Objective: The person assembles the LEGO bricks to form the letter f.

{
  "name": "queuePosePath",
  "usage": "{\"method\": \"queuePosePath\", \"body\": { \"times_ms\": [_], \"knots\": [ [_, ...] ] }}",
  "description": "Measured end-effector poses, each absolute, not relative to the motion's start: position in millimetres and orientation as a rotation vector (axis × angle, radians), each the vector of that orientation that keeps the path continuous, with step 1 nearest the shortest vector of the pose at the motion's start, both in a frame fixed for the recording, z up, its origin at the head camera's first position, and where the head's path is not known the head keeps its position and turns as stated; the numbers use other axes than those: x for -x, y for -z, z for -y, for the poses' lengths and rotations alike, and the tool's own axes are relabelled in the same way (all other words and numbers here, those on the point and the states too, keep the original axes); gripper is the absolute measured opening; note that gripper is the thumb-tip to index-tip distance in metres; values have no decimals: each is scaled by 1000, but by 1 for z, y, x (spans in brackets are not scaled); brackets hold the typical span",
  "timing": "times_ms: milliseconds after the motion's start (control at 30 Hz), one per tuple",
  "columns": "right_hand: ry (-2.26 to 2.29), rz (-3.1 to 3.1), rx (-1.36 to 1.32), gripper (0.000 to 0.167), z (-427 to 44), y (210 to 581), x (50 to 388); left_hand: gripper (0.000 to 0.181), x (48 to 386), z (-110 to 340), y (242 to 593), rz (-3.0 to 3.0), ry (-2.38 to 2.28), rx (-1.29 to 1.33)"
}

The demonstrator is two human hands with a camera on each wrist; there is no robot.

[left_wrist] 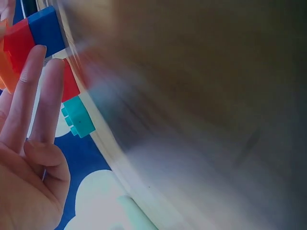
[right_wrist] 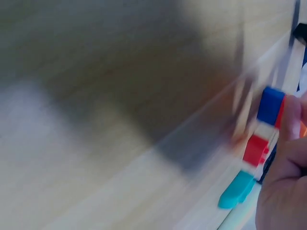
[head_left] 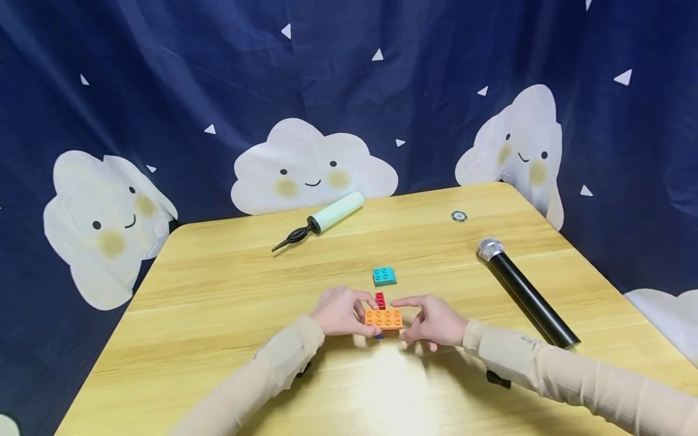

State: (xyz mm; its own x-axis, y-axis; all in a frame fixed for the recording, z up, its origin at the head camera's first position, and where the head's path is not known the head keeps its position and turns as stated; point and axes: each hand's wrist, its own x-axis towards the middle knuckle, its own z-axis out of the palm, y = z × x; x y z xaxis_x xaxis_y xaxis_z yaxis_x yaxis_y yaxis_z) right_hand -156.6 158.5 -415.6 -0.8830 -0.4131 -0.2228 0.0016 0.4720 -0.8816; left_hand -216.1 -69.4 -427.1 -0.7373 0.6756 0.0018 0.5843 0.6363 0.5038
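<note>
I seem to be joining bricks: my left hand (head_left: 340,312) pinches the orange brick (head_left: 383,319), stacked over a red block (left_wrist: 19,40) and a blue block (left_wrist: 46,31). My right hand (head_left: 438,321) is spread at its right end — contact I can't tell. Next calls for steady pressure, probably. Just beyond it, the small red brick (head_left: 380,300) crowds my fingertips; the teal brick (head_left: 384,276) lies behind.

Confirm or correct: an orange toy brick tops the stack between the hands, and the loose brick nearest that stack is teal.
Nearest isn't teal: the head view shows the loose red brick closest to the stack, the teal brick beyond. The rest stands.
</note>
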Motion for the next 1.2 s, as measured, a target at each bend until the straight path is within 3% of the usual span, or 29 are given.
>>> {"method": "queuePosePath", "body": {
  "times_ms": [233, 567, 900, 1200],
  "knots": [
    [1271, -2391, 315, 66, -178, 416, 176, 48, 216, 75, 427, -2694, -665, -989],
    [1291, -2333, 352, 58, -167, 434, 208, 41, 210, 77, 428, -2703, -684, -967],
    [1461, -2178, 219, 61, -149, 449, 215, 40, 209, 81, 432, -2702, -731, -950],
    [1508, -2177, 198, 50, -137, 451, 217, 40, 209, 86, 432, -2702, -779, -885]
  ]
}}
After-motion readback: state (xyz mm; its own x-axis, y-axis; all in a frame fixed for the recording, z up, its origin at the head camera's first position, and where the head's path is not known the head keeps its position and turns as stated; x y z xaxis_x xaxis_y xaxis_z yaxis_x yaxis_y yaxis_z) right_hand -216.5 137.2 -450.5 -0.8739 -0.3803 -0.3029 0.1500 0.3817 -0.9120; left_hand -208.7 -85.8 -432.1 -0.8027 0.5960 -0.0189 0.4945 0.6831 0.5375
